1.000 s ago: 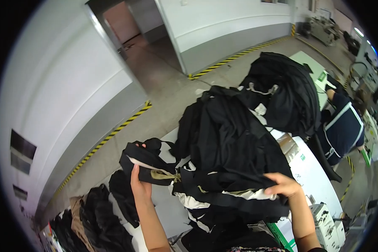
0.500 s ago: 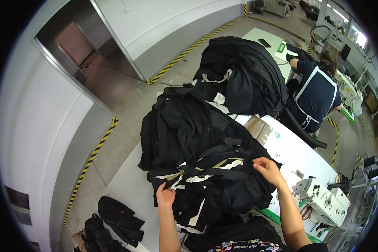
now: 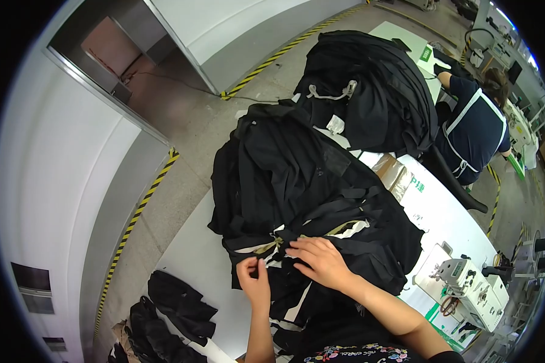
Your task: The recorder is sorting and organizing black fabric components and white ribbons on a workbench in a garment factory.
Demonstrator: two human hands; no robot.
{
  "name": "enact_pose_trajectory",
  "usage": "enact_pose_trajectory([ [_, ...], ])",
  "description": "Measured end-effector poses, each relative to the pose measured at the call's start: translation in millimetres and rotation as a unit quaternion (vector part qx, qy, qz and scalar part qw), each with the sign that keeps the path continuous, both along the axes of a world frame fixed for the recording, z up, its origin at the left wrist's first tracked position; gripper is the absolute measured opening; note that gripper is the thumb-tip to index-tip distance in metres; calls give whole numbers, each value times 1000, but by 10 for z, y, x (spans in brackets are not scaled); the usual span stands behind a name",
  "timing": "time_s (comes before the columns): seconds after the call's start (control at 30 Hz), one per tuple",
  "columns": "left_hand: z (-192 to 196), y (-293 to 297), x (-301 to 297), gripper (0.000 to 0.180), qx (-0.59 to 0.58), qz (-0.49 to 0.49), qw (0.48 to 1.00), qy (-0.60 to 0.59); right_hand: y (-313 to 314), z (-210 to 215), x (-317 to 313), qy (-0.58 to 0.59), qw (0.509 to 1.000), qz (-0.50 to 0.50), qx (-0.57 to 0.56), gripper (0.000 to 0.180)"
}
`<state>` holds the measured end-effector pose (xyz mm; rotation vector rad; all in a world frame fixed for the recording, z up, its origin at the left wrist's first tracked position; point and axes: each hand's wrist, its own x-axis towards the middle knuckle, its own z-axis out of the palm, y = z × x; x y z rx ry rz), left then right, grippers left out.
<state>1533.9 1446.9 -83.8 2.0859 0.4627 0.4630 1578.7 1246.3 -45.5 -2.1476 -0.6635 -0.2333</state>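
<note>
A large heap of black garments [image 3: 278, 163] lies across the white table before me. Along its near side run black bands edged with white and olive strips [image 3: 347, 230]. My left hand [image 3: 255, 281] is at the near left edge of the heap, thumb and fingers drawn together on the black cloth; the exact grip is partly hidden. Just to its right, my right hand [image 3: 322, 261] lies over the bands with its fingers stretched out and touching the fabric. Olive lining [image 3: 271, 247] shows right beyond the fingertips of both hands.
Another tall black fabric pile [image 3: 369, 91] stands beyond. A white sewing machine [image 3: 472, 290] is at right, near thread cones [image 3: 542, 254]. Smaller black pieces [image 3: 181, 308] lie at lower left. A co-worker [image 3: 475, 130] sits at far right, beside a dark curved hose-like shape [image 3: 457, 187].
My right hand has swung left from the right side of the heap to beside my left hand. The left fingers have drawn together. The whole view has shifted slightly.
</note>
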Motion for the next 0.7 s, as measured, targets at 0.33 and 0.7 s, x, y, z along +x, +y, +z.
enact_pose_trajectory([
  [0.33,28,135,202,33,270,-195,942,-33,-288,-34,-321,89,960,140,-224,29],
  [0.7,-180,-7,93,47,242,-151,958,-7,123,116,216,-37,989,89,-113,20],
])
